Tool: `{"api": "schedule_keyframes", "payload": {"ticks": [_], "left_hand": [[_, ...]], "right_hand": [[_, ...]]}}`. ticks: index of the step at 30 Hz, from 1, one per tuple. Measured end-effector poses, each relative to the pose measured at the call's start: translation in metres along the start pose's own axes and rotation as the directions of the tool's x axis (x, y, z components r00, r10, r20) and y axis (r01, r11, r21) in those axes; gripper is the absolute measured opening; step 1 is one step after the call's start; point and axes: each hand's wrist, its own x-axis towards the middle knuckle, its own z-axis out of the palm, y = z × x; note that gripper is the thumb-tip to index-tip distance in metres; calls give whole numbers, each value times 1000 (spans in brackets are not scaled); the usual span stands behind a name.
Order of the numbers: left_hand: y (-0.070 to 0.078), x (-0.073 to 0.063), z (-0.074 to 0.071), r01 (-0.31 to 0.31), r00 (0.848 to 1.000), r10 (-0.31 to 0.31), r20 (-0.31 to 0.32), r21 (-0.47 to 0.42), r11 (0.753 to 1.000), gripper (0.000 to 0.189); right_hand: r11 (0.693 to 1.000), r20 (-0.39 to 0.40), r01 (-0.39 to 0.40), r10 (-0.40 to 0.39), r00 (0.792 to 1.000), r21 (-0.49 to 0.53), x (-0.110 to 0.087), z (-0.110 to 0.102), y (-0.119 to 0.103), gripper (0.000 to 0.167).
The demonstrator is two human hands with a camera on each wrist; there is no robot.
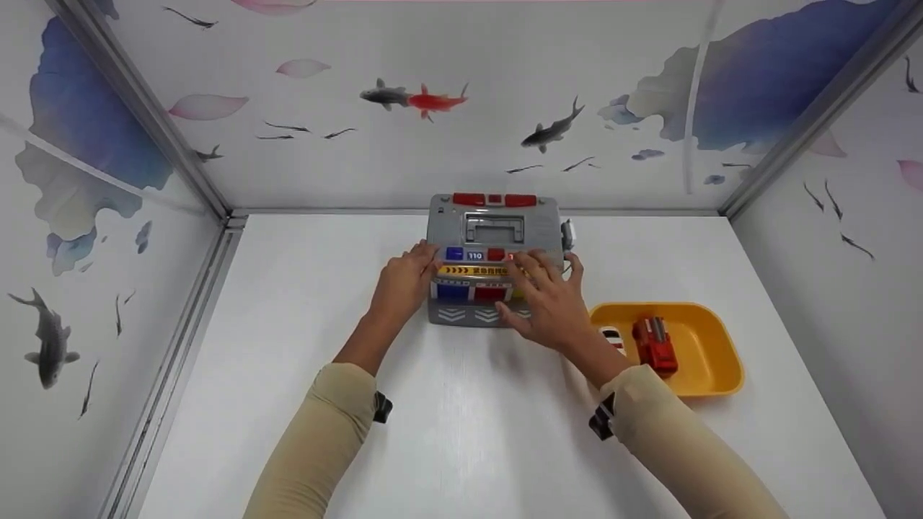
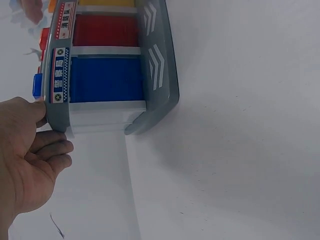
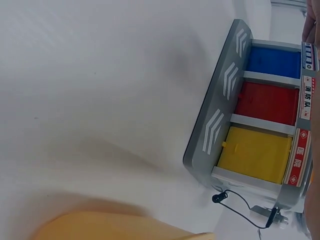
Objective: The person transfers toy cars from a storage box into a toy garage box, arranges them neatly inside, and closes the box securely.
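A grey toy garage (image 1: pixel 447 231) stands at the back of the table, with a carry handle (image 1: pixel 495 229) and red and blue buttons on its top. My left hand (image 1: pixel 404 288) grips its left top edge, thumb above and fingers curled at the side. Over the front right of the roof my right hand (image 1: pixel 551 303) lies with spread fingers, fingertips at the buttons and yellow strip. Along the garage front, the blue door (image 2: pixel 106 80), red door (image 2: pixel 106 31) and yellow door (image 3: pixel 255 155) are all closed. My right hand partly hides the yellow one in the head view.
To the right sits a yellow tray (image 1: pixel 721 353) holding a red fire truck (image 1: pixel 656 347) and a white toy car (image 1: pixel 613 337), partly hidden by my right wrist. A black cord (image 3: pixel 235 207) hangs at the garage's right side. Printed walls enclose the white table (image 1: pixel 303 303).
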Motion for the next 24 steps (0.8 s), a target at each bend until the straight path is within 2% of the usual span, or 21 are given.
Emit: {"api": "schedule_keyframes", "payload": {"ticks": [6, 15, 20, 24], "left_hand": [[0, -1, 0, 6, 1000, -6, 4, -3, 1000, 48], [1, 0, -2, 1, 1000, -1, 3, 0, 1000, 47], [1, 0, -2, 5, 1000, -5, 3, -7, 1000, 47], [1, 0, -3, -2, 1000, 2, 1, -4, 1000, 46]], "right_hand": [[999, 28, 16, -16, 999, -30, 7, 0, -6, 74], [999, 93, -32, 33, 995, -5, 14, -2, -9, 72], [1000, 87, -29, 28, 996, 6, 16, -4, -8, 67], [1000, 90, -9, 9, 996, 0, 17, -5, -6, 68]]}}
